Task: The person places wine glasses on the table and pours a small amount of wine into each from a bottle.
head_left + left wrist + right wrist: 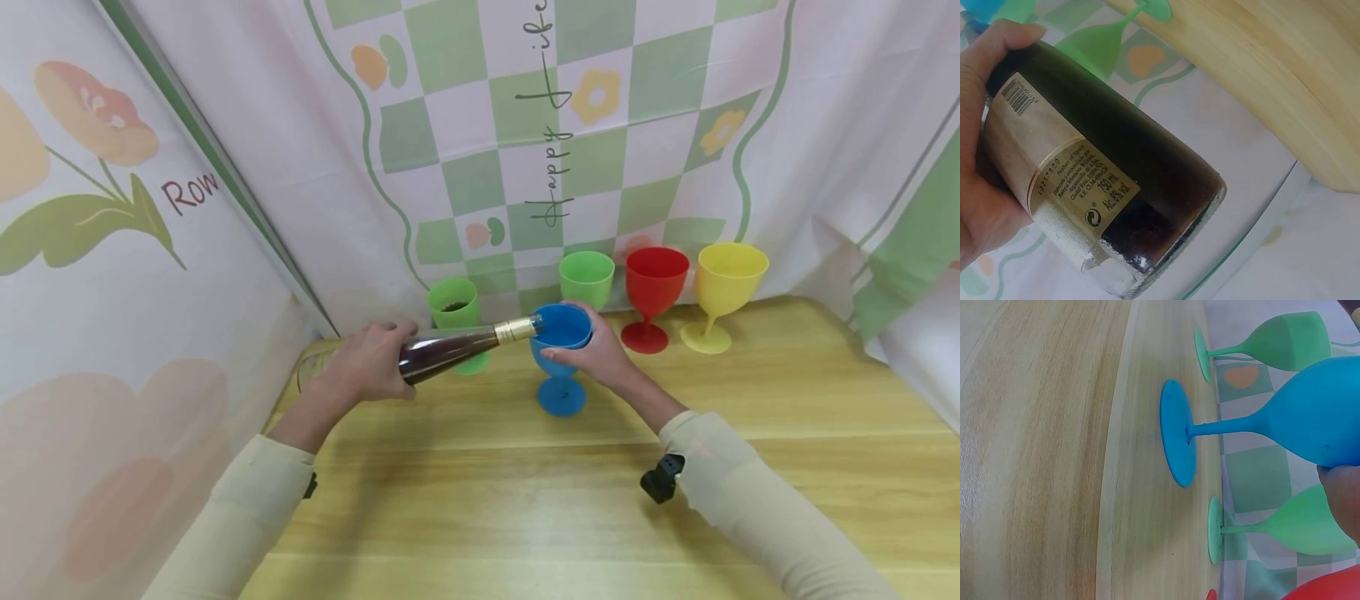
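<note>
From afar I saw the left hand [375, 362] gripping a tilted bottle [446, 352], its mouth at the edge of a blue cup [1310, 412] in the right hand's [602, 354] grip, wide tabletop [525, 500] in front.

In the head view, the left hand [372, 362] is covering part of the bottle [448, 352], and the bottle is hiding the stem of the green goblet [455, 318] between nine and ten o'clock from the blue goblet [562, 333]. The right hand [600, 354] is covering part of this last one toward four o'clock. In the right wrist view, the edge is cutting the red goblet [1335, 587] at four o'clock. In the left one, some small print on the label [1063, 153] is looking blurred
</note>
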A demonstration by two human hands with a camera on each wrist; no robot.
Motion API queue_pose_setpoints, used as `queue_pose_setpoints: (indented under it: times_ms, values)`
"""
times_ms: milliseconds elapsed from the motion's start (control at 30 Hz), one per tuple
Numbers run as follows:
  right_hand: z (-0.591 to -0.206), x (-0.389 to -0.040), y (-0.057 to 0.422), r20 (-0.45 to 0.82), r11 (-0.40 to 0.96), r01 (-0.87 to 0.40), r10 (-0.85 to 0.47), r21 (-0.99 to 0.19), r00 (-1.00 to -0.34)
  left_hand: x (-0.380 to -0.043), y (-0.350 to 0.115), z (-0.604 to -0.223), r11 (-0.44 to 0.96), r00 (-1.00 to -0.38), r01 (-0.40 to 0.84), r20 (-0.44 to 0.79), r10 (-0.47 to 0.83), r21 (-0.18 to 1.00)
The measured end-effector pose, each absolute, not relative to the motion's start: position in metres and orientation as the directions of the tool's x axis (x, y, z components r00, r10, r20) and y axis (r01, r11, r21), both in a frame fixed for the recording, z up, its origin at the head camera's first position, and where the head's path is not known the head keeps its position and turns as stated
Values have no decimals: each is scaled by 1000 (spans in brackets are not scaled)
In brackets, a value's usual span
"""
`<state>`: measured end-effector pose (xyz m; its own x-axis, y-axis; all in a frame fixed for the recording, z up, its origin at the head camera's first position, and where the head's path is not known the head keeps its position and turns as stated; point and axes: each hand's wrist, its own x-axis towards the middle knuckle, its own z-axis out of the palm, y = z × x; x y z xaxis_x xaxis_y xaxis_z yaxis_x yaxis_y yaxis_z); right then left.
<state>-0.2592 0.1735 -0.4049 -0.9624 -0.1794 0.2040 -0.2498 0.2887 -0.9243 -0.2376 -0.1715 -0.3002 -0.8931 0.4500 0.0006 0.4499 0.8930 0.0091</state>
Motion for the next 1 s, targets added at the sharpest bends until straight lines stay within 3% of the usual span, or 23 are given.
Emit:
queue_pose_setpoints:
  times_ms: [1000]
  values:
    - [-404,-258,173,194,274,-239,-182,-931,-964,-235,-169,-297,892,-893,451,-6,451,-27]
